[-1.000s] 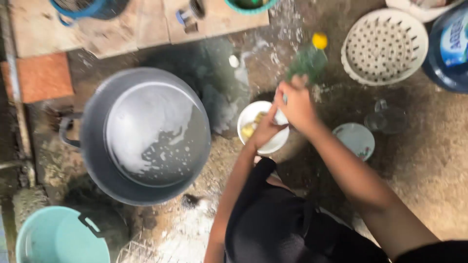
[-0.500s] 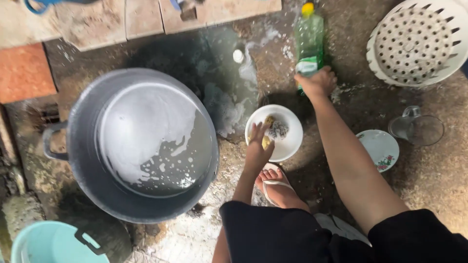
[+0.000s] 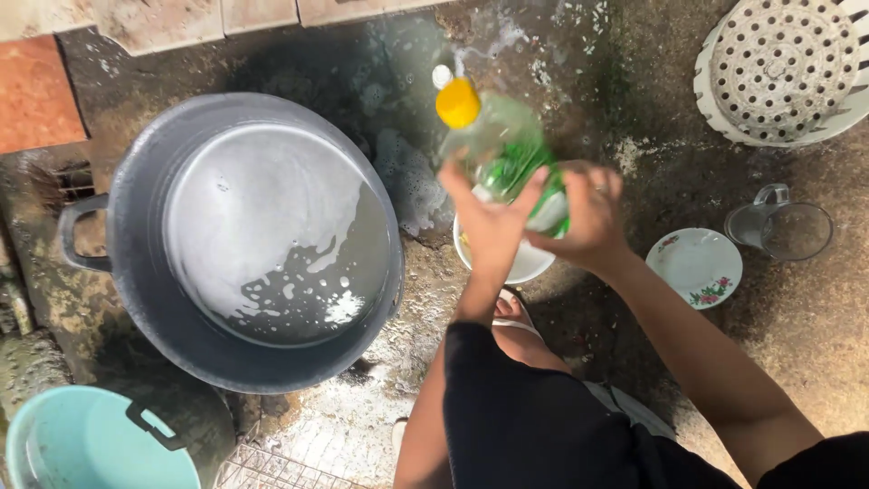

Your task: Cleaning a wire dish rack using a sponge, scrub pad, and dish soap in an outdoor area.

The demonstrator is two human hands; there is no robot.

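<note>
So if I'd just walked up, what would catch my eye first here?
Probably the green bottle with the yellow cap, held in both hands, left hand and right hand, above a white bowl on the wet ground. Next, the big grey metal basin of foamy water at left. At right lie a white perforated basket, a glass mug and a small flowered plate.

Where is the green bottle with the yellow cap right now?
In the head view, the green bottle is held up centre frame between the left hand and right hand, above the white bowl and right of the big metal basin.
</note>
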